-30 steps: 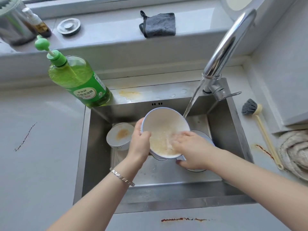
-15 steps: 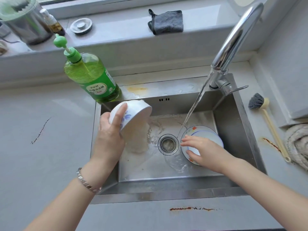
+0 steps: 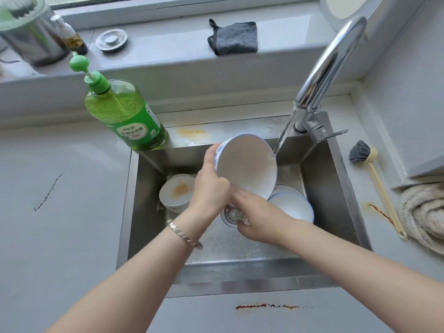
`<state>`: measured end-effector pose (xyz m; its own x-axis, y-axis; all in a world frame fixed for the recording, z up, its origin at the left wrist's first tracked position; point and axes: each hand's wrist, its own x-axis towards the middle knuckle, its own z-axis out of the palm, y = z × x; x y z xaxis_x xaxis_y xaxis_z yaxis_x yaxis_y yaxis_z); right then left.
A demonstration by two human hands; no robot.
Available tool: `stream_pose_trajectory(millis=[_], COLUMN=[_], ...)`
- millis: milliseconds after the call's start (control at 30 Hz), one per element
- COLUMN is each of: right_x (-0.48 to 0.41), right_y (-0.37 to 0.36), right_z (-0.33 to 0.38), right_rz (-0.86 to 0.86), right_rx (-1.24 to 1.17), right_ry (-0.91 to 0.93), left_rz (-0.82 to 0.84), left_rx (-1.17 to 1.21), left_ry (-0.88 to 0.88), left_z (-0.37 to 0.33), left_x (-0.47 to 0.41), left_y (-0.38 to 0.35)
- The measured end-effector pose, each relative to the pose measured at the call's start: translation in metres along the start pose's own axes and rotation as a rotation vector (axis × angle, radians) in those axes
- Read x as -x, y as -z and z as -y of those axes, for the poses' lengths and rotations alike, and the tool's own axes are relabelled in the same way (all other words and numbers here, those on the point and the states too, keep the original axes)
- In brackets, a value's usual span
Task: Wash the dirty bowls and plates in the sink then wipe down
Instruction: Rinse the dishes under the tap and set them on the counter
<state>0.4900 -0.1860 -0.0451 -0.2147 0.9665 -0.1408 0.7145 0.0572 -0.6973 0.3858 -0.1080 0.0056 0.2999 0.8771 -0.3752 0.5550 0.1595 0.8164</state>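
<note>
The left hand [image 3: 211, 188] grips the tilted white bowl [image 3: 247, 164] above the sink [image 3: 324, 179], with faucet [image 3: 331, 68] water striking its rim. The right hand [image 3: 262, 217] reaches under its base, fingers hidden, so I cannot tell its grip. A stained bowl [image 3: 176, 192] sits inside, left.

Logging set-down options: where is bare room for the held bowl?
Free: counter left of the sink, in front of the soap bottle; sink floor along its front wall. Crowded: sink's back, with stained bowl and stacked dishes; right counter, with brush and cloth.
</note>
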Motion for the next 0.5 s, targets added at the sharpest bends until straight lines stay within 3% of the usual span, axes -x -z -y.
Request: stream_pose_trajectory(millis=[100,200,300,400,500], right_x=[0.012,0.014,0.007,0.013,0.023], right_y=[0.020,0.051,0.042,0.014,0.020], right_z=[-0.045,-0.085,-0.068,-0.041,-0.059], right_rz=[0.045,0.030,0.042,0.132,0.117], right_rx=[0.360,0.708,0.680,0.245,0.337], right_ry=[0.197,0.206,0.036,-0.061,0.172], left_rz=[0.083,0.171,0.132,0.065,0.102], left_rx=[0.038,0.024,0.085,0.063,0.058], left_ry=[0.029,0.062,0.057,-0.017,0.042], left_z=[-0.010,-0.013,-0.013,-0.011,-0.002], left_x=[-0.007,-0.011,-0.019,-0.024,-0.026], left_y=[-0.006,-0.008,-0.018,-0.025,-0.020])
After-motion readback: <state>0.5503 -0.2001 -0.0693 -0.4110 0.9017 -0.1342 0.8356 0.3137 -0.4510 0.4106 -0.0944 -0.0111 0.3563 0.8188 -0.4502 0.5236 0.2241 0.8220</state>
